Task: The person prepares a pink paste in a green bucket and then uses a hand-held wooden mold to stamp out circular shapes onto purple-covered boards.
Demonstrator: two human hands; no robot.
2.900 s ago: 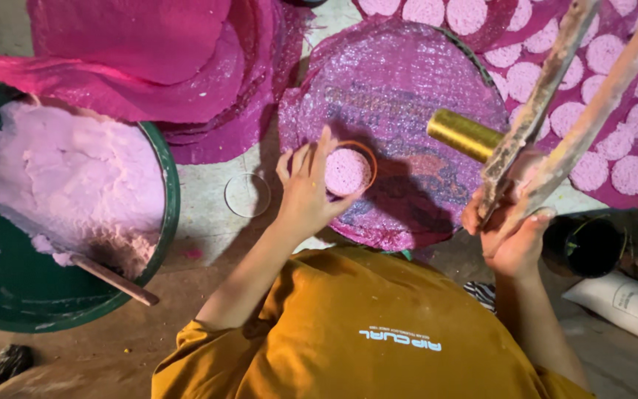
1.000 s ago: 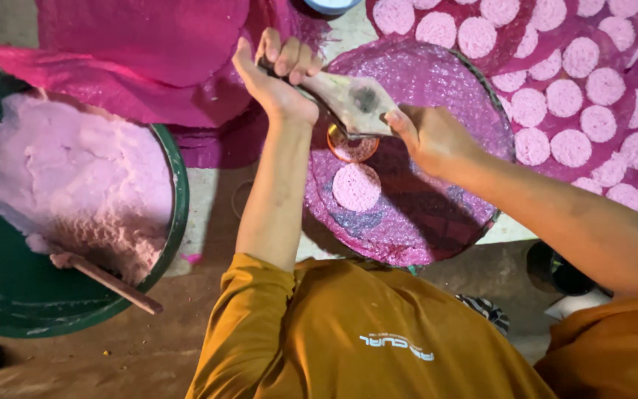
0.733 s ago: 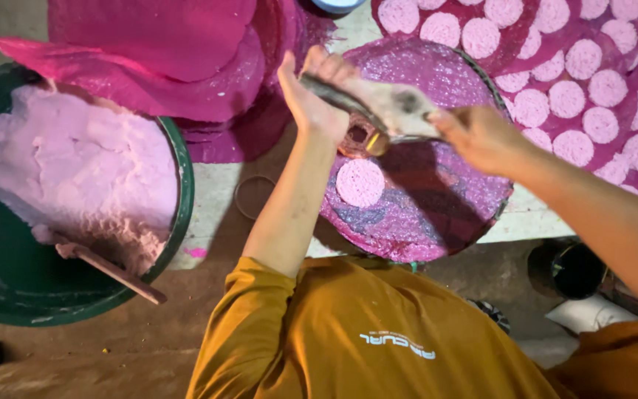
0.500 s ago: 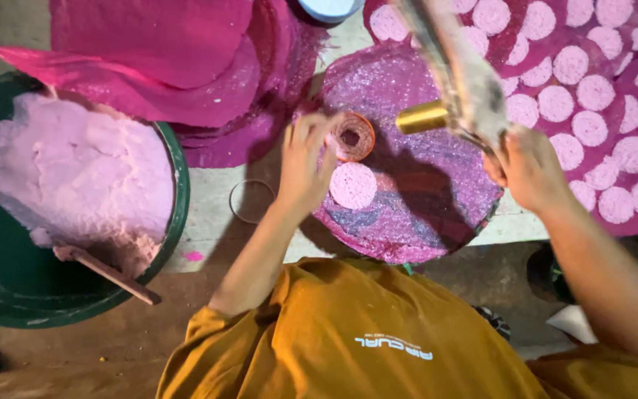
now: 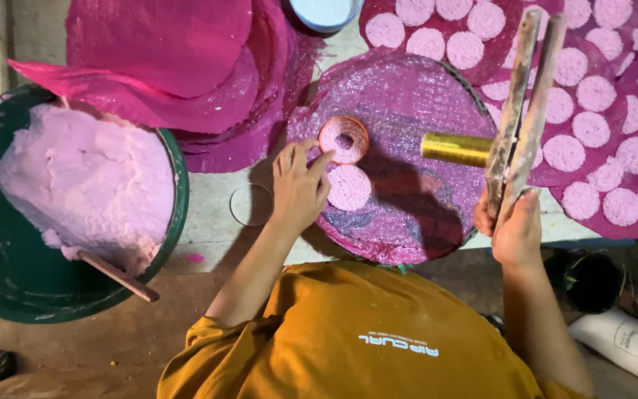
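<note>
My left hand (image 5: pixel 298 186) rests on the pink mesh disc (image 5: pixel 422 103), fingers apart, fingertips touching an orange ring mould (image 5: pixel 343 139) with a little pink paste in it. A flat round pink paste patty (image 5: pixel 348 187) lies just below the ring, by my fingers. My right hand (image 5: pixel 511 225) grips a two-armed wooden tool (image 5: pixel 520 111) held upright, with a brass cylinder (image 5: pixel 455 148) sticking out left over the disc.
A green tub (image 5: pixel 9 273) of pale pink paste (image 5: pixel 86 177) with a wooden stick (image 5: pixel 116 275) stands at left. Stacked pink mesh sheets (image 5: pixel 164 59) lie at the back. Sheets with several round patties (image 5: pixel 592 89) cover the right. A white bowl (image 5: pixel 326 11) is at the top.
The ring mould came off a new patty and sits above it. My left hand lowered onto the disc. My right hand swung the wooden tool from over the disc to upright at right.
</note>
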